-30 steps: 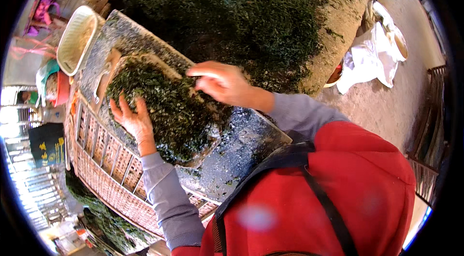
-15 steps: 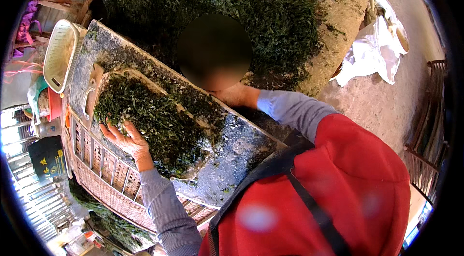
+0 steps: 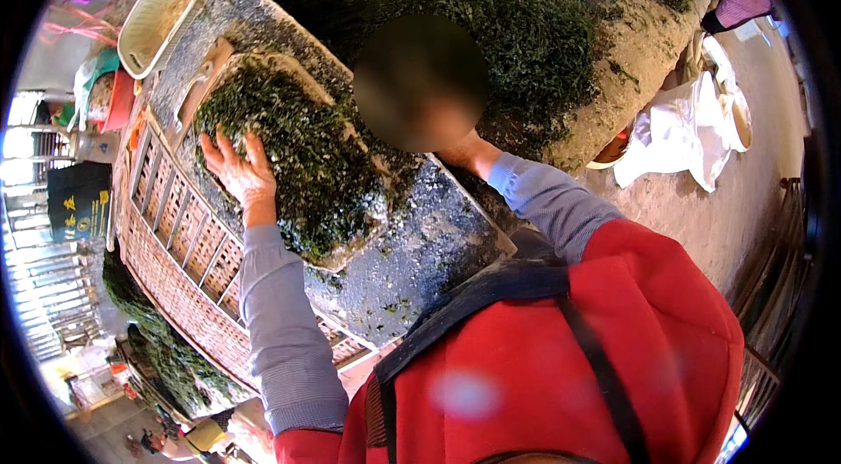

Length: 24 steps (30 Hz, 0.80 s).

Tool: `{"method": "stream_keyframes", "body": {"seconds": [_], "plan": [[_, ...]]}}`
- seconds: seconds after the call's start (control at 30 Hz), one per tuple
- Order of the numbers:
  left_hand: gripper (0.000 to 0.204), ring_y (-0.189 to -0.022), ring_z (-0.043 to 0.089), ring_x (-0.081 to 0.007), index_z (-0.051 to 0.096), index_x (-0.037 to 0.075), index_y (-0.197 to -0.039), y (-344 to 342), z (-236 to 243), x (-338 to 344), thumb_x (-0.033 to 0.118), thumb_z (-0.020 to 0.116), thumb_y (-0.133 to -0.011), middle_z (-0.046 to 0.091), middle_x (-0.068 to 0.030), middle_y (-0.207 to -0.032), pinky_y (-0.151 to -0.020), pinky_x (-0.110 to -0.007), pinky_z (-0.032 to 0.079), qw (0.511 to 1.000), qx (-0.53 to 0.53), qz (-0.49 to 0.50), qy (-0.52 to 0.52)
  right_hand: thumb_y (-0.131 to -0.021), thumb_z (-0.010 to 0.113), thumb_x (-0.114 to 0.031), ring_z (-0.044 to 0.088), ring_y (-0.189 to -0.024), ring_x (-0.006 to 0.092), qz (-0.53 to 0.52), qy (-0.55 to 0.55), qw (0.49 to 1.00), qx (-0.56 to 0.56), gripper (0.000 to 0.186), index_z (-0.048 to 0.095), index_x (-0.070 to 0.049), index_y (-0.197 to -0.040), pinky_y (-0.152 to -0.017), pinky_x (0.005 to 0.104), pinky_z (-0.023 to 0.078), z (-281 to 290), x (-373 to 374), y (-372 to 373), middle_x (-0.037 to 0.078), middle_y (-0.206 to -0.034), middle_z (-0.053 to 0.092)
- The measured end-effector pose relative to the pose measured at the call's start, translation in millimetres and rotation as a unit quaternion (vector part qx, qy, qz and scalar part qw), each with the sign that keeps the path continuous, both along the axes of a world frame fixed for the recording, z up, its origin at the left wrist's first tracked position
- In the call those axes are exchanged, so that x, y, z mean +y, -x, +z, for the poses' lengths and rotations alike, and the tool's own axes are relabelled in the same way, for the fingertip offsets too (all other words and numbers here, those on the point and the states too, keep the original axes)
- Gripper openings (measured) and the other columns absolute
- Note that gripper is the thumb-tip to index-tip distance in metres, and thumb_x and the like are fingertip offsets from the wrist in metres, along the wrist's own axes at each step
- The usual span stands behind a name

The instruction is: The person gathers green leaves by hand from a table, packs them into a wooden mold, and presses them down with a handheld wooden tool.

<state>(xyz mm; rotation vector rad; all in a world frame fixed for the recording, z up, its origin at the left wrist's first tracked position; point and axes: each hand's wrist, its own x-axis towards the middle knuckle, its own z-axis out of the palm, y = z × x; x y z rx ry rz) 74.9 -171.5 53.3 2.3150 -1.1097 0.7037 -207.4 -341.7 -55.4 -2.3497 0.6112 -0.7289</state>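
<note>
We have one layer of dark green leafy material [image 3: 307,148] spread over the wooden board [image 3: 213,61] on the bench [image 3: 412,276]; a much larger heap [image 3: 491,35] lies beyond, so we judge the work only partly done. Our left hand [image 3: 243,173] rests, fingers spread, on the layer's left edge. Our right hand [image 3: 459,146], near the heap, is obscured; we cannot tell its grip.

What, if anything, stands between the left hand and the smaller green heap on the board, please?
Nothing visible does: the left hand, with its fingers spread, appears to touch the left side of the smaller green heap directly.
</note>
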Motion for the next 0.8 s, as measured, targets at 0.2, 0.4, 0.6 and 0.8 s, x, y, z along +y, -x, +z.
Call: {"method": "stream_keyframes", "body": {"seconds": [0.2,0.4,0.6,0.8], "plan": [[0.072,-0.126,0.024,-0.0445,0.035,0.009,-0.135,6,13,5,0.056,0.049,-0.082,0.018,-0.0218,-0.144,-0.102,-0.050,0.027,0.996,0.067,0.011,-0.053,-0.085,0.060,-0.019,0.052,-0.105,0.0205,0.030,-0.593,0.710,-0.379,0.041,0.048,-0.005,-0.122,-0.090,0.0355,0.044,-32,13,15,0.010,-0.117,0.053],[0.060,-0.125,0.036,-0.0331,0.044,0.011,-0.132,25,63,43,0.024,0.068,-0.077,0.028,-0.0212,-0.140,-0.101,-0.038,0.034,0.963,0.214,-0.161,-0.038,-0.083,0.065,-0.015,0.053,-0.104,0.0179,0.117,-0.489,0.793,-0.344,0.046,0.047,-0.005,-0.124,-0.086,0.0330,0.047,60,36,22,0.009,-0.117,0.054],[0.041,-0.115,0.046,-0.0314,0.053,0.002,-0.121,66,75,57,0.024,0.056,-0.087,0.049,-0.0184,-0.122,-0.097,-0.039,0.037,0.967,0.177,-0.152,0.102,-0.080,0.066,-0.032,0.055,-0.099,0.0160,0.176,-0.512,0.839,-0.060,0.057,0.046,-0.001,-0.123,-0.066,0.0276,0.049,153,66,-42,0.012,-0.113,0.055],[0.049,-0.130,0.028,-0.0314,0.048,0.013,-0.126,125,62,30,0.035,0.060,-0.083,0.039,-0.0095,-0.136,-0.105,-0.051,0.022,0.971,-0.057,-0.223,-0.066,-0.082,0.062,-0.036,0.063,-0.081,0.0167,0.143,-0.404,0.888,-0.167,0.052,0.050,-0.009,-0.126,-0.058,0.0271,0.050,157,59,-32,0.013,-0.108,0.060]]}}
